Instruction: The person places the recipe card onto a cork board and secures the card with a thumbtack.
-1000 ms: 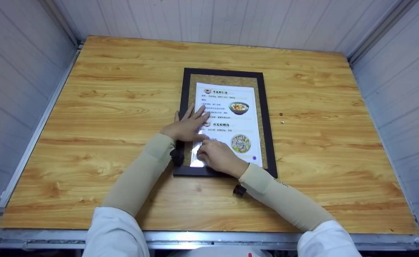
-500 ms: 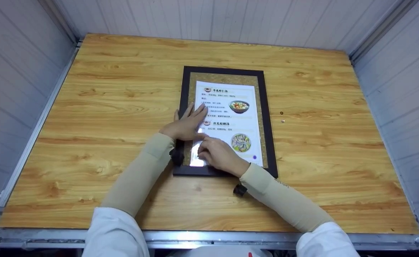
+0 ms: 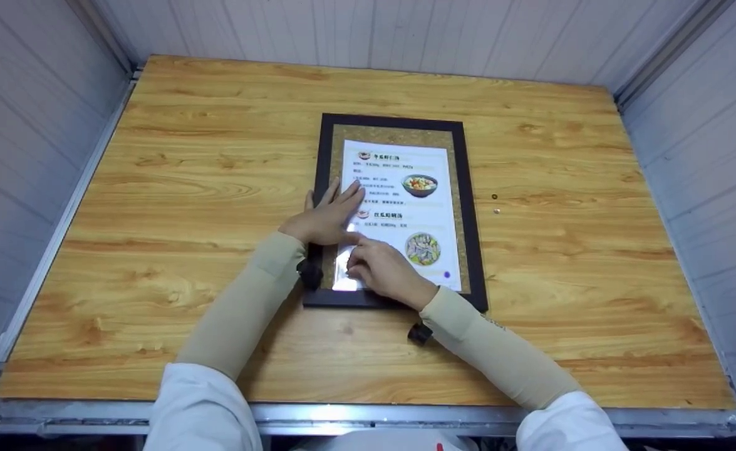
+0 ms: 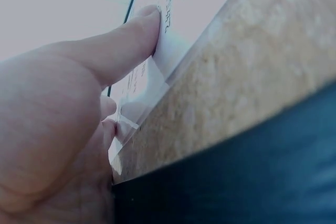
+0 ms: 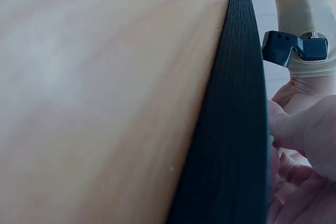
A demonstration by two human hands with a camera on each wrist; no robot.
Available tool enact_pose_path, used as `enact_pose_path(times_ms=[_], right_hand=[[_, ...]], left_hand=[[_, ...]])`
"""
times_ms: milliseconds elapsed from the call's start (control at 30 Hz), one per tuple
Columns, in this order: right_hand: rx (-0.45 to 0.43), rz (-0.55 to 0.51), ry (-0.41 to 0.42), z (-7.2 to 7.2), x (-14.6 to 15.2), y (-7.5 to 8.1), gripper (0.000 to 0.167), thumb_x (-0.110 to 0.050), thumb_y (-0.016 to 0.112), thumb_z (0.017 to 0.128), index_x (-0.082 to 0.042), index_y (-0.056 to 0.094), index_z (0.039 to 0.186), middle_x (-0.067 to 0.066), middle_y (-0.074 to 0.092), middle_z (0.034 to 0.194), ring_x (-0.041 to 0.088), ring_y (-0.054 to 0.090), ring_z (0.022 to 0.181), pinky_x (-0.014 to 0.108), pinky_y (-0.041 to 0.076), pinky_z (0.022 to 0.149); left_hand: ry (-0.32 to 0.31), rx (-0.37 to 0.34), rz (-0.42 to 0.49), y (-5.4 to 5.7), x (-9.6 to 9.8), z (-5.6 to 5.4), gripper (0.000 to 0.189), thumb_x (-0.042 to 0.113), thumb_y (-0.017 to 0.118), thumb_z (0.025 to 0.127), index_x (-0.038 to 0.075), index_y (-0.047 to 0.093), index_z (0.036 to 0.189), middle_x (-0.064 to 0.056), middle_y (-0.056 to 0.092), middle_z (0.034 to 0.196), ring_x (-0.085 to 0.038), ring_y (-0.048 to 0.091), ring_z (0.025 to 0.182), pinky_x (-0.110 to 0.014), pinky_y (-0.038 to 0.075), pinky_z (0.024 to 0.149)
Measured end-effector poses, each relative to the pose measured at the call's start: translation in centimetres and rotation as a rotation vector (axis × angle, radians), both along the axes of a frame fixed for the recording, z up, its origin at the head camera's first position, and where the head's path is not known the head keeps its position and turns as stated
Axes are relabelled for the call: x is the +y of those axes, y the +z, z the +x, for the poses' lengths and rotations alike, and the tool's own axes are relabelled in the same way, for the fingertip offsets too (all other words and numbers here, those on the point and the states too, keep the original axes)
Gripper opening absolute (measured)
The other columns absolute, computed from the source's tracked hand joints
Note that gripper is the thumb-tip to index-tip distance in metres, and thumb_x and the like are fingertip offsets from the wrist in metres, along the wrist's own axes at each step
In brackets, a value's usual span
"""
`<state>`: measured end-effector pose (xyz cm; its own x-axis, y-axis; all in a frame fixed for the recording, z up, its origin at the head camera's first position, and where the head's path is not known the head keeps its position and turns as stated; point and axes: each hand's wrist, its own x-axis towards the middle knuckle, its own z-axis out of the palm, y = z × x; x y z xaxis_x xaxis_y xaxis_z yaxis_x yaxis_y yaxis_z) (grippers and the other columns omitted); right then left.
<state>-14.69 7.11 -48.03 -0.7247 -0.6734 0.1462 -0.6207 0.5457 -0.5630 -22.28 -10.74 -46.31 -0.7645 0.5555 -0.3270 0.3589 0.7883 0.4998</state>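
The white sheet (image 3: 396, 235) bears two bold Chinese headings: the upper heading (image 3: 386, 157) appears to read 冬瓜虾仁汤, the lower heading (image 3: 388, 215) 丝瓜蛤蜊汤. Smaller printed lines (image 3: 380, 185) under each are too fine to read surely, some covered by the left hand (image 3: 322, 219). In the left wrist view the sheet's characters blur. Faint lettering (image 3: 492, 322) on the right sleeve (image 3: 499, 356) is illegible.
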Motion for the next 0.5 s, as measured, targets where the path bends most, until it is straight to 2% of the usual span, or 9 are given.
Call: enact_pose_path(times_ms=[267, 500], right_hand=[[0.058, 0.014, -0.001, 0.20, -0.17, -0.13, 0.007, -0.013, 0.075, 0.088, -0.008, 0.073, 0.084, 0.005, 0.062, 0.087, 0.024, 0.062, 0.084, 0.039, 0.050, 0.078], [0.073, 0.001, 0.004, 0.73, 0.24, -0.37, 0.007, -0.014, 0.071, 0.092, -0.008, 0.074, 0.089, 0.004, 0.061, 0.089, 0.021, 0.061, 0.084, 0.036, 0.050, 0.078]], left_hand=[[-0.023, -0.001, 0.003, 0.15, -0.10, -0.05, 0.090, 0.047, 0.059, 0.097, 0.019, 0.002, 0.161, 0.000, -0.011, 0.165, -0.031, -0.027, 0.145, -0.069, -0.018, 0.105], [-0.015, 0.004, -0.003, -0.17, -0.05, -0.12, 0.089, 0.049, 0.058, 0.097, 0.019, 0.004, 0.161, 0.000, -0.011, 0.165, -0.031, -0.026, 0.145, -0.068, -0.017, 0.106]])
